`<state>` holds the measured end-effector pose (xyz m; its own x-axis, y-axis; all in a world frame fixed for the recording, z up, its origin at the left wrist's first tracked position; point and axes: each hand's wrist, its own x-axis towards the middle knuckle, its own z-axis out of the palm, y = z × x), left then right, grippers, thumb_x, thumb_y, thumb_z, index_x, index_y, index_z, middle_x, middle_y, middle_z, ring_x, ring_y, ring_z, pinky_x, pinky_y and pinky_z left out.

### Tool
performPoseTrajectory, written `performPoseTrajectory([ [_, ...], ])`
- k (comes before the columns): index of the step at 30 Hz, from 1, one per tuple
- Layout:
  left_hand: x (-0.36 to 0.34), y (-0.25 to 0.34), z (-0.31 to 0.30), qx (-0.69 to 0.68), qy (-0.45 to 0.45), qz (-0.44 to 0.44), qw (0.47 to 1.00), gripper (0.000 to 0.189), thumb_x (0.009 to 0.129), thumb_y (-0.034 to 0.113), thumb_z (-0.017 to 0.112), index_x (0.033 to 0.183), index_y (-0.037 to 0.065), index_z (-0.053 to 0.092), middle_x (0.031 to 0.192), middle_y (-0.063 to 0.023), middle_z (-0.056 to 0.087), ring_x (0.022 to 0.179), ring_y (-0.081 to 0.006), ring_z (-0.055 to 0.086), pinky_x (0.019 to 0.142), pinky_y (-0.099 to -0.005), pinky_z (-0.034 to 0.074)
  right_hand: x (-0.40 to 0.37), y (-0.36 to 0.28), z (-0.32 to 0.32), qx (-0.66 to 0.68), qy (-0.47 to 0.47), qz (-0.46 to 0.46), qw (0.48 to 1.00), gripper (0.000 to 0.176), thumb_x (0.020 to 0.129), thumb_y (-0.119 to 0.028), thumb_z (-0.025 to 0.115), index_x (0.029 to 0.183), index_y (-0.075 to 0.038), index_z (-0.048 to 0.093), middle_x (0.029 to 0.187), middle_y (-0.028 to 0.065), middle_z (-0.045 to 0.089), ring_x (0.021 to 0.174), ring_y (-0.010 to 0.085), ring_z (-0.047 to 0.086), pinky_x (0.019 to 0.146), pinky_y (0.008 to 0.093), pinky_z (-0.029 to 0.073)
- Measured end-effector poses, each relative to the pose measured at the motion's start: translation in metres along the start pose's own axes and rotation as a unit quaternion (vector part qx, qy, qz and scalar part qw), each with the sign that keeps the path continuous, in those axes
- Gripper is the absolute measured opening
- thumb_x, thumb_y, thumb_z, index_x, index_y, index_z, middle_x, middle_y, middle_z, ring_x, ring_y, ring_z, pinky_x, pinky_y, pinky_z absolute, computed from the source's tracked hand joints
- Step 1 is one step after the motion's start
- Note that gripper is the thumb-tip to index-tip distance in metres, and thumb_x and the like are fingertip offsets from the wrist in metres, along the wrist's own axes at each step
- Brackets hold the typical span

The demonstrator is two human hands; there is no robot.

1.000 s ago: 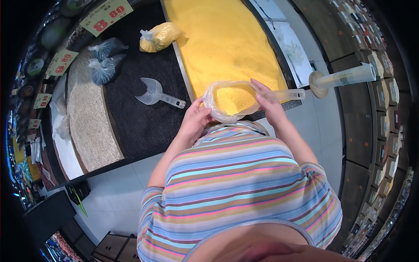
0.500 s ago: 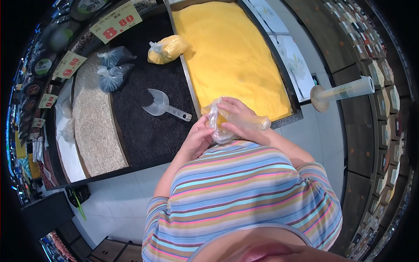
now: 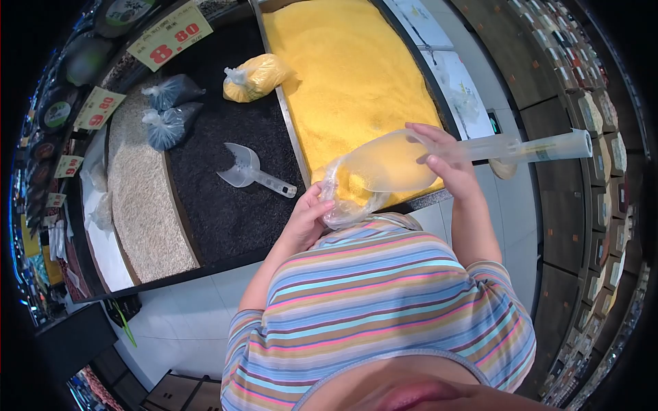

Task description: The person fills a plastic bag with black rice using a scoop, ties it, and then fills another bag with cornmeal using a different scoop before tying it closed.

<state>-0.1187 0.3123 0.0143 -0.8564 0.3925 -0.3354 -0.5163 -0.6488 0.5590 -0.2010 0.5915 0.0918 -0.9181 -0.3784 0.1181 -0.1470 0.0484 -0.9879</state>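
A clear plastic bag [image 3: 340, 214] hangs open in front of my striped shirt, and my left hand [image 3: 306, 218] pinches its left rim. My right hand [image 3: 449, 164] is closed around the neck of a translucent scoop [image 3: 385, 163], whose handle sticks out to the right. The scoop's front end is at the bag's mouth, above some fine yellow grain [image 3: 356, 186] that shows there. Just beyond both hands is a bin of the same yellow grain [image 3: 349, 75]. To the left, a second scoop [image 3: 245, 168] lies on black grain [image 3: 223, 219].
Tied bags of dark grain [image 3: 170, 127] and a tied bag of yellow grain [image 3: 255, 77] rest on the black grain. Further left is a pale grain bin [image 3: 140, 205] beside price signs [image 3: 171, 38]. A roll of plastic bags [image 3: 556, 146] stands at the right.
My right hand has moved right, away from the bag, and the scoop's bowl now shows at the bag's mouth. The bag has opened wider. My left hand stays at the rim.
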Motion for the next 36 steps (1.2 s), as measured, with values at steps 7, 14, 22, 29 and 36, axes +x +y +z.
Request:
performPoseTrajectory([
  [7,0.006,0.001,-0.006,-0.01,0.0,-0.018,1.0,0.051,0.082,0.01,0.061,0.127,0.001,0.039,0.118,-0.0117,0.055,0.107,-0.0187,0.057,0.094,-0.0338,0.045,0.037,0.048,-0.022,0.16,0.227,0.102,0.955,0.052,0.09,-0.031,0.055,0.132,-0.004,0.042,0.121,0.0096,0.055,0.108,0.0202,0.054,0.079,0.0322,0.047],
  [14,0.008,0.002,-0.016,-0.032,0.01,-0.03,0.999,0.046,0.082,0.01,0.062,0.123,0.001,0.041,0.116,-0.0111,0.056,0.104,-0.0178,0.058,0.092,-0.0326,0.046,0.095,0.153,-0.007,0.141,0.329,0.156,0.921,0.054,0.089,-0.026,0.059,0.136,-0.011,0.039,0.12,0.0078,0.051,0.103,0.0157,0.051,0.076,0.0302,0.046],
  [22,0.008,0.007,-0.013,-0.032,0.022,-0.022,0.999,0.042,0.082,0.009,0.061,0.119,0.001,0.042,0.112,-0.0122,0.058,0.1,-0.0181,0.06,0.09,-0.0321,0.047,0.134,0.174,0.07,0.093,0.267,0.143,0.949,0.062,0.088,-0.024,0.06,0.141,-0.013,0.03,0.125,0.0078,0.048,0.104,0.0162,0.05,0.073,0.0293,0.047],
  [29,0.008,0.003,-0.014,-0.02,0.039,-0.016,0.999,0.041,0.084,0.009,0.06,0.12,0.001,0.043,0.112,-0.0124,0.058,0.1,-0.0187,0.06,0.089,-0.0325,0.047,0.123,0.192,0.053,0.166,0.238,0.175,0.941,0.063,0.09,-0.025,0.056,0.144,-0.018,0.024,0.129,0.0046,0.044,0.108,0.0167,0.047,0.075,0.0303,0.046],
  [36,0.003,0.0,-0.01,0.008,0.045,0.0,0.999,0.043,0.084,0.01,0.06,0.122,0.002,0.041,0.112,-0.0125,0.058,0.102,-0.0181,0.059,0.09,-0.0323,0.047,0.103,0.175,0.039,0.274,0.27,0.196,0.902,0.056,0.093,-0.033,0.05,0.143,-0.02,0.027,0.132,0.0056,0.042,0.107,0.0243,0.05,0.076,0.038,0.046],
])
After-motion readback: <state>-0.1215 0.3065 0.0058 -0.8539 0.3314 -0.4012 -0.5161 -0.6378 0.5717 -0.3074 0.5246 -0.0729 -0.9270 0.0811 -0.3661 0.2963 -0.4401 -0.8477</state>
